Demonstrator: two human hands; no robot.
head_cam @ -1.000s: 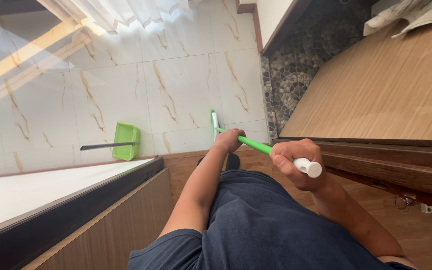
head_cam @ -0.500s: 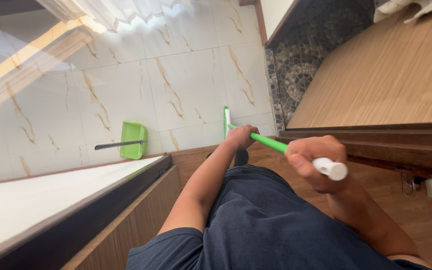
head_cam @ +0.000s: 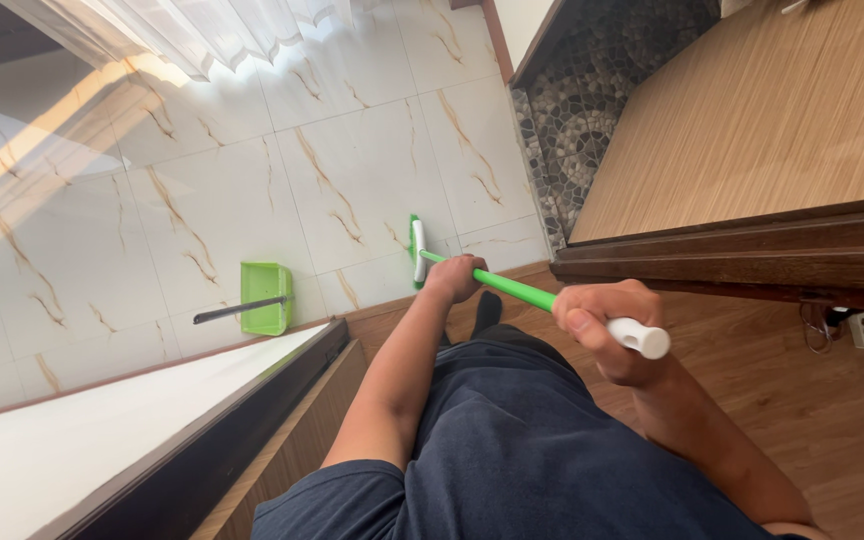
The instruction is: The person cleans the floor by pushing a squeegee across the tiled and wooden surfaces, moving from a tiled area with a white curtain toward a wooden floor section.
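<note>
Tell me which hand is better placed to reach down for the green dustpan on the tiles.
Probably the left hand: it grips the green broom handle lower down, on the side nearer the dustpan. The right hand holds the white top end, farther away.

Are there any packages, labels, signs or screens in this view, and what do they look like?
None show. The nearest to one is a small white power strip, blocky, under the dark wooden ledge at right. Both hands grip a green broom handle; a green dustpan lies on the tiles.
</note>
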